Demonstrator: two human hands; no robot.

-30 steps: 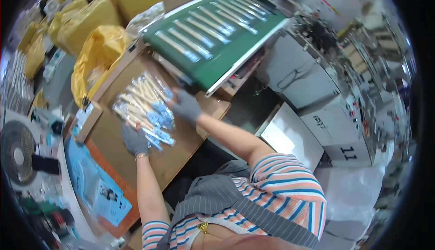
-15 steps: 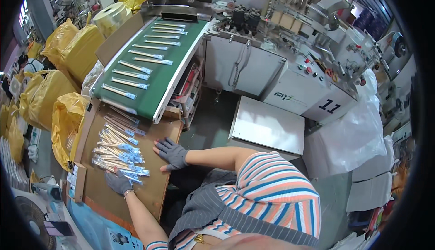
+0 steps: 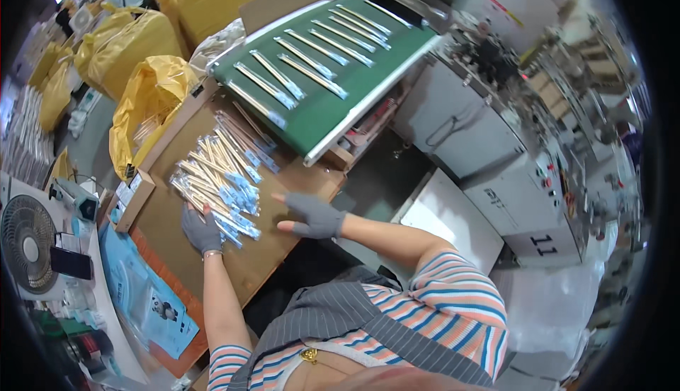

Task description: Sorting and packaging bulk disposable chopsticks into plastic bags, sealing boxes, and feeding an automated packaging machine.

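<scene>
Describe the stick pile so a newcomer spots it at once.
Find the green conveyor belt; a brown tabletop lies at its near end. There, beside the gloved left hand, is the pile of wrapped sticks. Unlike the belt's sticks, spaced apart, these overlap.

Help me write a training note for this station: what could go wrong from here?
The slim pale sticks in clear-and-blue wrappers lie crossed in an uneven heap on the brown board, so they could slide apart: the grey-gloved left hand is at one edge only, the grey-gloved right hand open and clear of them.

More wrapped sticks lie on the green conveyor belt, whose near end faces the heap; any dropping off might land askew.
</scene>
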